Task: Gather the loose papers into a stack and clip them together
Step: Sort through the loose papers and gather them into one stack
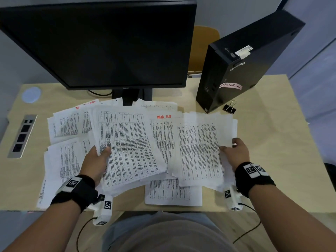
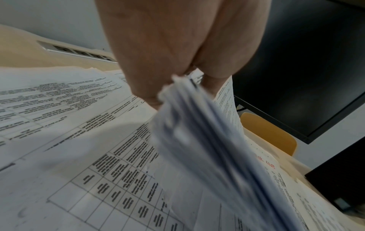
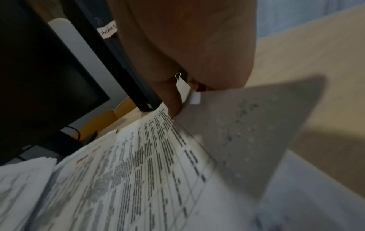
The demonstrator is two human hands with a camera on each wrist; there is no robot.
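Papers (image 1: 127, 135) lie spread over the desk (image 1: 263, 142), just in front of the monitor (image 1: 101, 42). Left hand (image 1: 96, 160) grips a thick bunch of sheets (image 2: 207, 140) by its left edge, thumb on top, lifted off the rest. Right hand (image 1: 234, 151), well to the right of the monitor, pinches the right edge of another bunch (image 1: 200, 148). Hands are apart. Binder clip (image 1: 230, 107) sits on the desk right of the monitor, beside the PC tower (image 1: 236, 70), untouched. Sheet headed "TASK LIST" (image 1: 163, 120) lies betw. the two bunches.
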